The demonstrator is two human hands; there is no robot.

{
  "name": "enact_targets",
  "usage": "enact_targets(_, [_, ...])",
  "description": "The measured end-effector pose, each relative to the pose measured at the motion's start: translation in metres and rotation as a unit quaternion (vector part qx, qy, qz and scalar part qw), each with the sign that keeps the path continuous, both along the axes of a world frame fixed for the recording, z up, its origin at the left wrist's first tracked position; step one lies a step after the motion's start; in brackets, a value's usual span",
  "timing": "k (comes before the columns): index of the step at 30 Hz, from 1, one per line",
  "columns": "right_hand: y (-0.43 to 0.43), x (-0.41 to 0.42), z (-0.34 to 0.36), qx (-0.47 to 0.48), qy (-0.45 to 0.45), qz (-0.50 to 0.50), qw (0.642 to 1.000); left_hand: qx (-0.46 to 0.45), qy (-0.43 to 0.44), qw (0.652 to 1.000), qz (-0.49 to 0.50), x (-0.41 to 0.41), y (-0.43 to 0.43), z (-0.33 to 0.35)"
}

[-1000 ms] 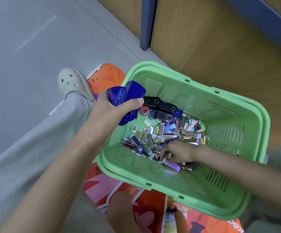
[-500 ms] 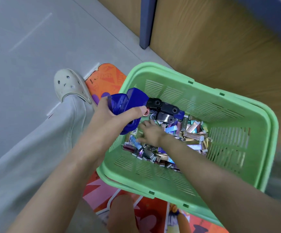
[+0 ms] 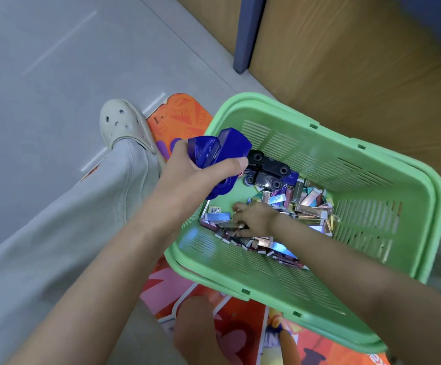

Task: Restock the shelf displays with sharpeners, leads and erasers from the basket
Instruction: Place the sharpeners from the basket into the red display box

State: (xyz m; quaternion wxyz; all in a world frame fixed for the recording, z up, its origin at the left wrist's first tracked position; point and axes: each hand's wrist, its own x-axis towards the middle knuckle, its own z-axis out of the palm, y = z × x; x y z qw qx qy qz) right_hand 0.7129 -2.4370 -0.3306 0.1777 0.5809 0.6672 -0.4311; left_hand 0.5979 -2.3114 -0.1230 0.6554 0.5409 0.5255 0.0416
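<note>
Fingers (image 3: 230,164) of left hand (image 3: 187,177) clasp two blue sharpeners (image 3: 222,148); right hand (image 3: 256,219) grip unclear.

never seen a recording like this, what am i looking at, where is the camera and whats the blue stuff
There is no machine here. One camera sits on a person's head and looks down, so the two bare arms are that person's own. The left hand grips blue plastic sharpeners over the left edge of a green basket. The right hand reaches into the basket among small shiny packs; whether it has pinched one is not clear. Black sharpeners lie at the far end. The basket sits over a colourful printed board on a grey floor, near a cream clog.
</note>
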Motion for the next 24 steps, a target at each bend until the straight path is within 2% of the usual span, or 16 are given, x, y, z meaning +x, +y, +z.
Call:
enact_targets(6, [-0.025,0.002,0.015,-0.041,-0.028,0.063,0.997,0.007,0.005,1.000,0.001,0.003,-0.001,0.004])
enact_targets(13, [-0.074,0.042,0.050,-0.075,-0.071,0.094,0.990,0.009,0.002,1.000,-0.005,0.004,-0.007,0.008])
enact_targets(17, [-0.088,0.047,0.072,-0.100,-0.109,0.152,0.977,0.009,-0.013,1.000,-0.001,0.001,-0.006,0.011])
enact_targets(19, [-0.077,0.047,0.076,-0.049,-0.106,0.118,0.986,0.011,-0.015,1.000,0.006,-0.001,-0.004,0.012])
enact_targets(21, [-0.057,0.041,0.069,0.035,-0.059,0.010,0.998,0.011,-0.011,1.000,0.014,-0.002,-0.001,0.013])
enact_targets(24, [-0.023,0.018,0.047,0.098,0.027,-0.139,0.985,0.004,-0.008,1.000,0.024,-0.004,0.000,0.013])
